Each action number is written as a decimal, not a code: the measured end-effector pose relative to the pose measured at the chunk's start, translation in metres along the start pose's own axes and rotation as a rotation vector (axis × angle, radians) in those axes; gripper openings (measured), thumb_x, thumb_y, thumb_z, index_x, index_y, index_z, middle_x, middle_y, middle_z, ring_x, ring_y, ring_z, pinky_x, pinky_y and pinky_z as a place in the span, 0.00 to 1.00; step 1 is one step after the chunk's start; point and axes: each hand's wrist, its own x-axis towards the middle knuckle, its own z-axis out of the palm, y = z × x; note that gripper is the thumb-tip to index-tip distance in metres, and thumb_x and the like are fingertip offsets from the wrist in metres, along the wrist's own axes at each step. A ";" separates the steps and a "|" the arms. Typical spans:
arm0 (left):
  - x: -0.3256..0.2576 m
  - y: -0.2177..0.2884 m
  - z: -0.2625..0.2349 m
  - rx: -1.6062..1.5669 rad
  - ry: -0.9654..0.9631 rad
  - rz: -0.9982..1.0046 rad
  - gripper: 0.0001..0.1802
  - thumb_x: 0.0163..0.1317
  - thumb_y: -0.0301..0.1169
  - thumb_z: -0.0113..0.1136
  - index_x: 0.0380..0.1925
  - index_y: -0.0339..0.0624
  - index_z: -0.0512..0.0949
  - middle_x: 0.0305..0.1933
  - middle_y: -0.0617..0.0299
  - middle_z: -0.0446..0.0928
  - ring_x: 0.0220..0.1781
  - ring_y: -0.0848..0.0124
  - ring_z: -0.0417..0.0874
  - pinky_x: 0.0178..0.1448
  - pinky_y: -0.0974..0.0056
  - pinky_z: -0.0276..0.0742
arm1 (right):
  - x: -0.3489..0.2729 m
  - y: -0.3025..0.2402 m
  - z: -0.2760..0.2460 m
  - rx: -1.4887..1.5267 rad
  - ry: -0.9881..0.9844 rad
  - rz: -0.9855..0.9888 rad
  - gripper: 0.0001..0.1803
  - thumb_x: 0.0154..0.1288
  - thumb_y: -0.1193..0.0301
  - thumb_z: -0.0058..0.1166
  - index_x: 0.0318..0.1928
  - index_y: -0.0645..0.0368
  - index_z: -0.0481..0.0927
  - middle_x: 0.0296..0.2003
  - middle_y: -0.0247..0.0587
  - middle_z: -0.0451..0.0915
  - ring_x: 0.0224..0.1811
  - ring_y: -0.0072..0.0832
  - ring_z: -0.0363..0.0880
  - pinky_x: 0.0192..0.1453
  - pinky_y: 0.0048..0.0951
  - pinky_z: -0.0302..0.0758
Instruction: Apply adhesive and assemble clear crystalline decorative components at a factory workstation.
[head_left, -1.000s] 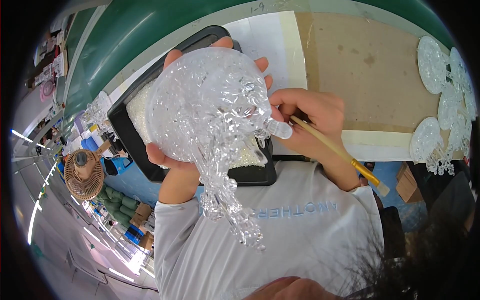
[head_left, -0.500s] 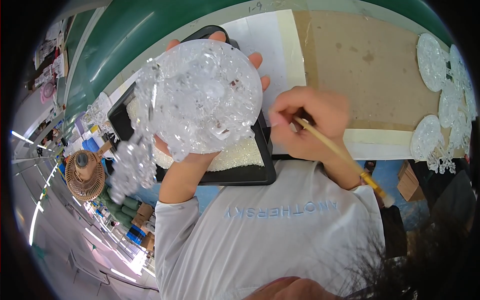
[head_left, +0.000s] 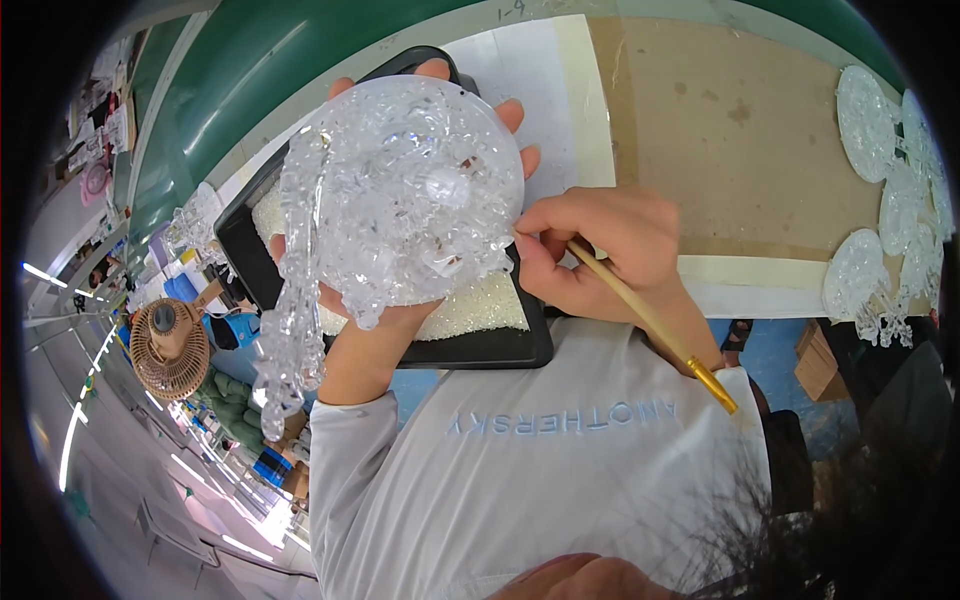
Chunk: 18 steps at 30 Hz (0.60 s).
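Observation:
A round, frosted white disc (head_left: 420, 190) covered with clear crystal-like pieces rests on my left hand (head_left: 385, 325). That hand supports it from below, with fingertips showing past the far and right rim. Clear beaded strands (head_left: 295, 260) dangle over the disc's left side. In my right hand (head_left: 625, 245) lies a thin wooden paintbrush (head_left: 640, 305), its gold ferrule pointing back toward my chest. The thumb and index finger of this hand are pinched together at the disc's right edge; anything tiny between them cannot be made out.
Under the disc stands a black tray (head_left: 500, 355) of whitish granules (head_left: 475, 312). A brown board (head_left: 740, 150) covers the table to the right, with several similar crystal discs (head_left: 865, 125) at its far end. A brown fan (head_left: 170, 345) is at the left.
My right hand has moved left, up to the disc's rim, and the brush has swung with it. The beaded strands have swung inward and hang straighter. My left hand stays nearly still.

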 end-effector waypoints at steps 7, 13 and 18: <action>0.001 -0.001 0.003 0.056 0.005 0.013 0.59 0.44 0.71 0.65 0.74 0.76 0.48 0.80 0.56 0.44 0.75 0.34 0.53 0.73 0.25 0.50 | 0.000 0.001 0.001 -0.015 0.005 -0.031 0.09 0.42 0.83 0.65 0.28 0.59 0.83 0.15 0.33 0.75 0.15 0.23 0.75 0.20 0.20 0.68; 0.022 -0.018 0.054 0.705 0.612 -0.065 0.58 0.45 0.73 0.62 0.74 0.75 0.49 0.80 0.55 0.45 0.75 0.34 0.54 0.73 0.25 0.51 | 0.000 0.004 0.001 -0.044 0.039 -0.033 0.09 0.42 0.83 0.65 0.27 0.59 0.82 0.15 0.33 0.75 0.15 0.22 0.75 0.21 0.20 0.69; 0.022 -0.017 0.054 0.692 0.611 -0.088 0.57 0.46 0.73 0.60 0.75 0.75 0.49 0.80 0.55 0.45 0.75 0.34 0.53 0.73 0.25 0.52 | 0.001 -0.001 -0.005 -0.018 0.037 -0.042 0.10 0.42 0.83 0.66 0.28 0.59 0.82 0.15 0.33 0.76 0.14 0.22 0.75 0.21 0.19 0.69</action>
